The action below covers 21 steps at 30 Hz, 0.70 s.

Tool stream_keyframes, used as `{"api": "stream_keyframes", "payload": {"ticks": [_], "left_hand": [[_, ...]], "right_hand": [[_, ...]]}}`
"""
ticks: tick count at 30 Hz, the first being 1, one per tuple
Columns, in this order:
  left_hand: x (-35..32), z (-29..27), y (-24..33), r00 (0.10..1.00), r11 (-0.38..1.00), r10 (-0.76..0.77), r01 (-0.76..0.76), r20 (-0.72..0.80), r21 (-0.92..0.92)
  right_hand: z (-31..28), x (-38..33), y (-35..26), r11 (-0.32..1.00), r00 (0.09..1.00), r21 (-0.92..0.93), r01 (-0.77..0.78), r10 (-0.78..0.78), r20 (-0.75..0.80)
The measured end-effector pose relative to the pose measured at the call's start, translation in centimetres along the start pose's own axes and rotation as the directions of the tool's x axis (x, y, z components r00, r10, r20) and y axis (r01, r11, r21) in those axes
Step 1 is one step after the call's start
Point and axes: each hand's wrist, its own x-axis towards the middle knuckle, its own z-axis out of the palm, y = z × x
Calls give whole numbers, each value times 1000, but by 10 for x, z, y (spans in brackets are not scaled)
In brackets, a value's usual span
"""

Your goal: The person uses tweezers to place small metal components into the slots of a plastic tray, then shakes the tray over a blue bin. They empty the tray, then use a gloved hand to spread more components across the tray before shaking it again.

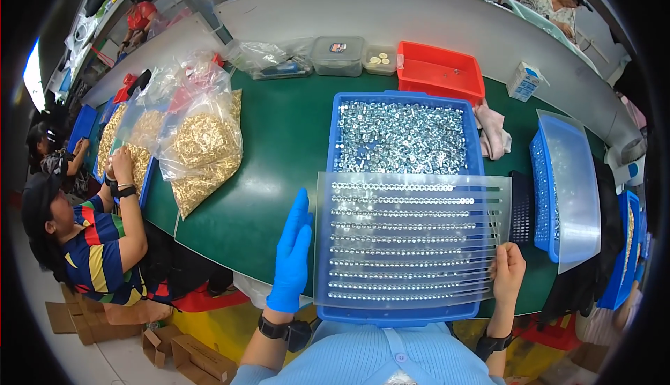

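Observation:
My left hand [289,259], in a blue glove, is held flat on edge beside the left edge of a clear plastic slotted sheet [405,220]. Its fingers are straight and hold nothing. My bare right hand [508,273] pinches the sheet's right edge near its lower corner. Small shiny metal nuts or rings [391,226] sit in several rows along the slots. The sheet lies over the near part of a blue tray [476,130], whose far part shows a heap of loose metal pieces [401,134].
Bags of brass-coloured parts [206,141] lie left on the green table [272,127]. A co-worker [91,245] sits beyond them. Behind the tray stand a red bin [440,71], a lidded box [338,57] and a carton [525,81]. A blue basket [544,196] with another sheet stands right.

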Motion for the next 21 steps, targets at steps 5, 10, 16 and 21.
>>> {"api": "stream_keyframes", "payload": {"ticks": [5,10,16,21], "left_hand": [[-13,8,-6,986,987,-154,151,65,56],[-19,13,-5,979,979,-200,201,36,-25],[-14,16,-16,976,972,-216,213,-30,-97],[-18,32,-10,976,971,-213,215,37,-108]], "right_hand": [[1,0,-5,998,999,-46,-38,36,-34],[0,-1,-10,993,996,-96,-76,72,-48],[5,2,-10,990,1000,-141,-17,15,-13],[-7,-1,-16,983,1000,-186,-5,8,12]]}}
